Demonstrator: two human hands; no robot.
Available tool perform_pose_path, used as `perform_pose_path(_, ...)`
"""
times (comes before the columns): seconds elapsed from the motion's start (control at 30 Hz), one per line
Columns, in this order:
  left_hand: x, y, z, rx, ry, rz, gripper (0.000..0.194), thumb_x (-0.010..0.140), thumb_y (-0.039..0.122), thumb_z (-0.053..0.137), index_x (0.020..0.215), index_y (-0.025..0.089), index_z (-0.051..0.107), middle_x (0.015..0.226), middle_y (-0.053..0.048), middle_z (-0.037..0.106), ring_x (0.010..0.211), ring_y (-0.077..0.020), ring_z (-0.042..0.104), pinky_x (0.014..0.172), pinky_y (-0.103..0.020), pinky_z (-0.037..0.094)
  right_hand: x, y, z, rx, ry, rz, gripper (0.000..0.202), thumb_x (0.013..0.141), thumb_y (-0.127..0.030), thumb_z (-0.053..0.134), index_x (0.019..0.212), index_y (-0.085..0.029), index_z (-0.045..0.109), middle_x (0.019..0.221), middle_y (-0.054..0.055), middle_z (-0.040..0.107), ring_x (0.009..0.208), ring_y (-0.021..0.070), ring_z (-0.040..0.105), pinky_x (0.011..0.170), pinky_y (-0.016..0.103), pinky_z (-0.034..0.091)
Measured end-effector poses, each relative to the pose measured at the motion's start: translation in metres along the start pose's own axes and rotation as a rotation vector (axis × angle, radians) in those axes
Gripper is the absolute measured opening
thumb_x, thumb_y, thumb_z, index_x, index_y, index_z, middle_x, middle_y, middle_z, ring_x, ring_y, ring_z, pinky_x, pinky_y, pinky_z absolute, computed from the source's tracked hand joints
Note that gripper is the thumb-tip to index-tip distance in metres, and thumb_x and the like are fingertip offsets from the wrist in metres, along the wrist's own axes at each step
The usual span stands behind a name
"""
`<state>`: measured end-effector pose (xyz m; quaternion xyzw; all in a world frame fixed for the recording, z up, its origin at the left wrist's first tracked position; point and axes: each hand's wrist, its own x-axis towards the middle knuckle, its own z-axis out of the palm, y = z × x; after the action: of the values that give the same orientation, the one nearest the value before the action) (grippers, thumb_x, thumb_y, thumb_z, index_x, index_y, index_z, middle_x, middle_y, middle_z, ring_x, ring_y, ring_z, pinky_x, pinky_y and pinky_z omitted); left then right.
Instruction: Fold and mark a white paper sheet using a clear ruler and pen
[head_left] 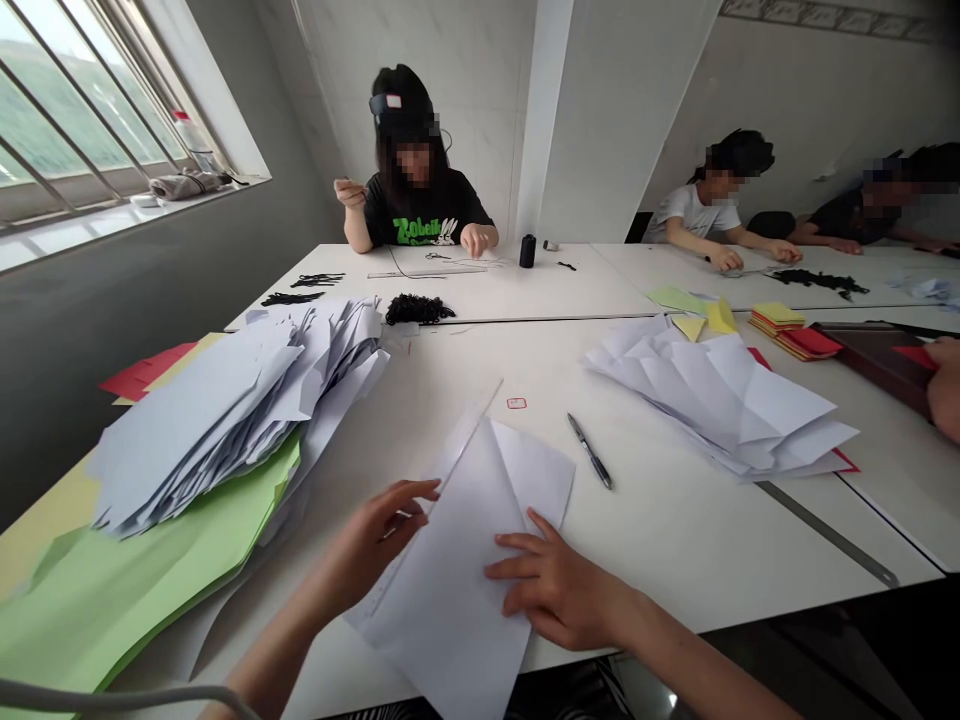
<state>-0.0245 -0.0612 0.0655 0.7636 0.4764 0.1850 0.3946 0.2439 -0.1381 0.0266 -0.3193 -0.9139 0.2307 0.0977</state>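
A white sheet of paper [457, 580] with a folded-looking upper part lies at an angle on the table in front of me. Along its left side runs a clear ruler [480, 412], tilted up to the right. My left hand [379, 540] has its curled thumb and fingers at the ruler's left edge, gripping it. On the right half of the sheet rests my right hand [544, 580], its fingers spread flat and holding nothing. A dark pen [590, 452] lies right of the paper, near a small red-framed label [517, 403].
Left stands a big pile of white paper [202, 430] over green sheets [172, 600]. To the right are more white sheets [720, 400] and a metal ruler [825, 530]. Black cord [420, 308] lies ahead; across the table sits a person [420, 190], with others farther right.
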Motion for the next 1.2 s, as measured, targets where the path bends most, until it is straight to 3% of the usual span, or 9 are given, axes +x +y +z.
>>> perform_pose_path(0.17, 0.013, -0.016, 0.031, -0.133, -0.045, -0.052, 0.038, 0.083, 0.032, 0.045, 0.120, 0.025, 0.048, 0.112, -0.004, 0.058, 0.078, -0.0127, 0.060, 0.073, -0.028, 0.049, 0.009, -0.006, 0.011, -0.064, 0.075, 0.103, 0.038, 0.090, -0.030, 0.038, 0.127, -0.030, 0.044, 0.141, 0.001, 0.035, 0.133, 0.0234, 0.021, 0.107, 0.053, 0.008)
perform_pose_path(0.43, 0.007, 0.000, 0.029, -0.297, -0.150, -0.063, 0.044, 0.089, 0.036, 0.034, 0.131, 0.027, 0.039, 0.137, -0.002, 0.040, 0.104, -0.0159, 0.054, 0.086, -0.031, 0.048, 0.032, -0.026, 0.035, -0.134, 0.086, 0.136, 0.048, 0.091, -0.046, 0.032, 0.136, -0.029, 0.029, 0.146, 0.003, 0.022, 0.134, 0.0288, 0.015, 0.104, 0.059, 0.013)
perform_pose_path(0.53, 0.012, 0.002, 0.032, -0.235, -0.181, -0.054, 0.044, 0.088, 0.034, 0.037, 0.131, 0.028, 0.039, 0.130, -0.003, 0.048, 0.102, -0.0163, 0.054, 0.087, -0.032, 0.046, 0.041, -0.043, 0.035, -0.139, 0.092, 0.073, 0.048, 0.092, -0.045, 0.031, 0.135, -0.024, 0.032, 0.146, 0.006, 0.021, 0.135, 0.0285, 0.013, 0.106, 0.054, 0.016)
perform_pose_path(0.67, 0.016, -0.004, 0.037, -0.116, -0.209, -0.071, 0.045, 0.087, 0.033, 0.039, 0.131, 0.027, 0.040, 0.116, -0.003, 0.056, 0.093, -0.0156, 0.054, 0.087, -0.033, 0.044, 0.035, -0.054, 0.035, -0.074, 0.090, -0.114, 0.041, 0.093, -0.041, 0.031, 0.127, -0.023, 0.044, 0.142, 0.004, 0.032, 0.134, 0.0229, 0.019, 0.109, 0.044, 0.019)
perform_pose_path(0.77, 0.013, -0.006, 0.036, -0.040, -0.260, -0.054, 0.048, 0.087, 0.036, 0.036, 0.135, 0.027, 0.033, 0.116, -0.004, 0.053, 0.082, -0.0138, 0.053, 0.079, -0.031, 0.045, 0.016, -0.053, 0.033, 0.078, 0.107, -0.220, 0.035, 0.094, -0.037, 0.032, 0.118, -0.021, 0.053, 0.123, 0.000, 0.056, 0.123, 0.0091, 0.039, 0.106, 0.025, 0.027)
perform_pose_path(0.87, 0.010, -0.002, 0.036, 0.077, -0.304, -0.033, 0.051, 0.088, 0.037, 0.035, 0.137, 0.025, 0.028, 0.096, -0.003, 0.056, 0.075, -0.0141, 0.050, 0.073, -0.030, 0.044, -0.002, -0.048, 0.019, 0.244, 0.187, -0.193, 0.030, 0.093, -0.030, 0.036, 0.117, -0.021, 0.052, 0.106, -0.004, 0.065, 0.107, 0.0018, 0.053, 0.097, 0.012, 0.035)
perform_pose_path(0.97, 0.010, 0.001, 0.040, 0.171, -0.318, -0.020, 0.058, 0.085, 0.034, 0.041, 0.139, 0.026, 0.023, 0.092, -0.003, 0.054, 0.078, -0.0156, 0.051, 0.075, -0.031, 0.043, -0.007, -0.038, 0.002, 0.171, 0.360, 0.040, 0.030, 0.090, -0.023, 0.041, 0.119, -0.022, 0.051, 0.113, 0.000, 0.062, 0.112, 0.0083, 0.051, 0.099, 0.022, 0.037)
perform_pose_path(1.03, 0.010, 0.002, 0.044, 0.227, -0.318, -0.014, 0.069, 0.080, 0.031, 0.048, 0.141, 0.028, 0.016, 0.100, -0.005, 0.053, 0.085, -0.0176, 0.052, 0.079, -0.033, 0.042, -0.002, -0.028, 0.000, 0.051, 0.395, 0.122, 0.032, 0.089, -0.023, 0.042, 0.120, -0.021, 0.051, 0.123, 0.003, 0.056, 0.118, 0.0127, 0.045, 0.102, 0.029, 0.036)
perform_pose_path(1.2, 0.000, 0.004, 0.043, 0.516, -0.280, 0.008, 0.082, 0.070, 0.031, 0.062, 0.140, 0.032, 0.018, 0.127, -0.008, 0.044, 0.116, -0.0284, 0.039, 0.093, -0.046, 0.034, 0.014, -0.008, 0.020, -0.150, 0.196, 0.097, 0.038, 0.091, -0.033, 0.039, 0.128, -0.025, 0.044, 0.139, 0.004, 0.038, 0.131, 0.0201, 0.028, 0.106, 0.044, 0.027)
